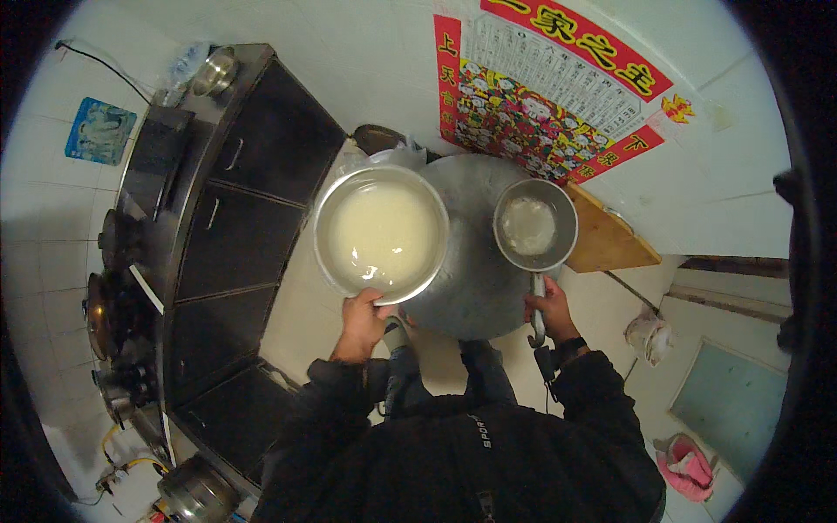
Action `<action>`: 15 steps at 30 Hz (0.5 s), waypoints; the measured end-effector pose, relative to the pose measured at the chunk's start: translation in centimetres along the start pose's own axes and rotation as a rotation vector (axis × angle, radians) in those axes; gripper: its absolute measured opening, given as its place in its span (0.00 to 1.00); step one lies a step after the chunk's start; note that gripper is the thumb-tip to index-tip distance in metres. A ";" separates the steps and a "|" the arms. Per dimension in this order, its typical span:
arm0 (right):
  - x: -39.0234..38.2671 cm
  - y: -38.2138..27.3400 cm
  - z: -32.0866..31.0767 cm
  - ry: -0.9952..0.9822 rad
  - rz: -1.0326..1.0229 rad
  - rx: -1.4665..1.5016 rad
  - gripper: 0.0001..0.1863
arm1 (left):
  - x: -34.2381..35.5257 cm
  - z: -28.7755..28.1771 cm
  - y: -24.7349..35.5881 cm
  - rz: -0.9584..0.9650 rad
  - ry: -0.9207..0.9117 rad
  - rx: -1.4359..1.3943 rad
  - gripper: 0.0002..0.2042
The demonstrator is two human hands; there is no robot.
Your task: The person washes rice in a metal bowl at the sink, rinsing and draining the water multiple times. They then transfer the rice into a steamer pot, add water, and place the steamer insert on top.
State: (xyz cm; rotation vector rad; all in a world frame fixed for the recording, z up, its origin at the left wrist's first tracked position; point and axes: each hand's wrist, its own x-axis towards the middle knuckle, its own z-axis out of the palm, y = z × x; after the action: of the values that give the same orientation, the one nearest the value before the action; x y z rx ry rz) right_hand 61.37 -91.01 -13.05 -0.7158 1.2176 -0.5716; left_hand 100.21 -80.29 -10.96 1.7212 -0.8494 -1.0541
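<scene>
Along the left, dark cabinets (240,244) stand apart from the round grey top (471,292), leaving a strip of floor (292,318) between. A metal basin (381,174) of cloudy liquid (384,227) overhangs the top's left edge; whether it rests there I cannot tell. The left hand (360,327) grips only its near rim, so a slack wrist could tip it and spill. Bare grey surface separates it from the saucepan (566,225) over the top's right part, handle (536,284) clasped in the right hand (551,307); twisting could slop its contents. Beyond the right edge, a wooden board (615,240) limits sideways room.
</scene>
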 end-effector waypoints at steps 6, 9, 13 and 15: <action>-3.2 -1.3 0.3 -0.030 -0.063 0.030 0.15 | 1.0 0.1 5.9 -0.559 0.103 -0.760 0.09; -4.4 -1.9 0.5 -0.033 -0.079 0.083 0.15 | 0.4 0.4 8.7 -0.361 0.065 -0.391 0.08; -5.6 -1.9 0.7 -0.038 -0.081 0.136 0.15 | 0.5 -0.3 11.2 -0.594 0.125 -0.652 0.08; -6.1 -1.7 0.9 -0.042 -0.084 0.125 0.15 | 0.1 -0.8 12.2 -0.558 0.137 -0.609 0.09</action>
State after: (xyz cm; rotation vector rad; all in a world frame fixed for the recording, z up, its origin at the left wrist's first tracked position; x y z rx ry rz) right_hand 60.62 -87.46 -7.76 -0.6721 1.1068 -0.6924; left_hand 99.85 -84.24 0.60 1.4895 0.0747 -1.3600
